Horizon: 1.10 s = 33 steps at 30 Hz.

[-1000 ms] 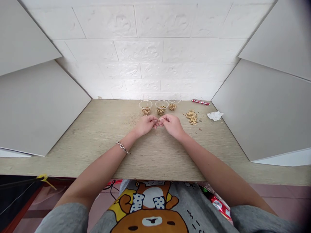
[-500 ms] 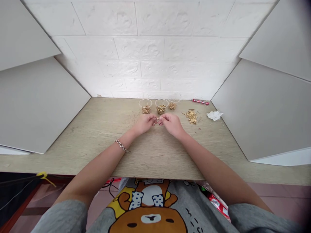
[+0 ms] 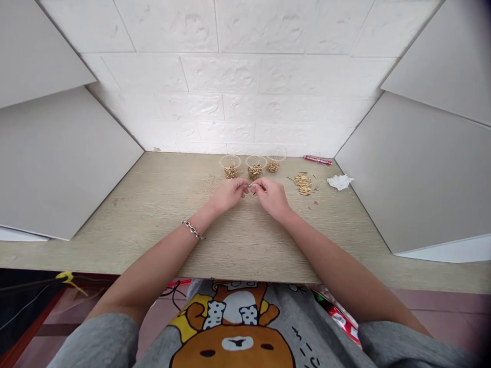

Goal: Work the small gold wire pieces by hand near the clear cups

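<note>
My left hand [image 3: 231,193] and my right hand [image 3: 269,194] meet fingertip to fingertip above the middle of the table. Both are closed in a pinch on a small gold-coloured metal piece [image 3: 250,185], mostly covered by the fingers. Just behind them stand a clear plastic cup [image 3: 230,168] of small gold parts and a second clear cup [image 3: 255,169] of similar parts. A third clear cup [image 3: 273,164] with fewer gold parts is partly hidden behind the second. Thin gold pins [image 3: 303,184] lie in a loose pile to the right of my right hand.
A red tube-like packet [image 3: 317,160] lies by the back wall. A crumpled white tissue [image 3: 339,182] is near the right panel [image 3: 418,179]. Tiny bits are scattered on the wooden table [image 3: 153,204] left of the cups. Another grey panel [image 3: 65,163] closes off the left side.
The view has shifted very slightly. Both hands stay together with the small gold piece between the fingertips, with only slight finger movement.
</note>
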{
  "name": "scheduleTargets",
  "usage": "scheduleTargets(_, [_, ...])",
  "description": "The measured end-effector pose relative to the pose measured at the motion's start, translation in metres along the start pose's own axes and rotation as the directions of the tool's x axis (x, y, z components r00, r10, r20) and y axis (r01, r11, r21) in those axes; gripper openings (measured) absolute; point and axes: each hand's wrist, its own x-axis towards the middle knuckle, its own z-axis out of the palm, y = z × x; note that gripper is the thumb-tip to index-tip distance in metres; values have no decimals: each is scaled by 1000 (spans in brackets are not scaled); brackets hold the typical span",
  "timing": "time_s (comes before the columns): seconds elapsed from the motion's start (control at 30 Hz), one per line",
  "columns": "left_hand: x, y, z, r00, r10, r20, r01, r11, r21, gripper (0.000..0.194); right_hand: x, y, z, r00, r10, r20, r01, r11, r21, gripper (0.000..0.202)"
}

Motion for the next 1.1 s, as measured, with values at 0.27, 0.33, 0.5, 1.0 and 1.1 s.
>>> scheduleTargets(0.27, [0, -1, -2, 1000, 5, 22, -4, 1000, -27, 25, 2, -1, -4, 998, 21, 66, -25, 998, 58, 15])
scheduleTargets(0.33, [1, -1, -2, 1000, -8, 17, 8, 1000, -26, 24, 3, 0, -3, 997, 43, 65, -48, 996, 78, 16])
scheduleTargets(0.5, [1, 0, -3, 1000, -5, 29, 7, 999, -45, 25, 3, 0, -3, 999, -2, 38, 0, 999, 47, 18])
scheduleTargets(1.0, [1, 0, -3, 999, -27, 22, 28, 999, -29, 23, 4, -3, -11, 991, 81, 103, -81, 997, 2, 26])
scheduleTargets(1.1, [1, 1, -4, 999, -34, 21, 34, 999, -15, 24, 4, -2, -9, 990, 75, 120, -77, 997, 12, 23])
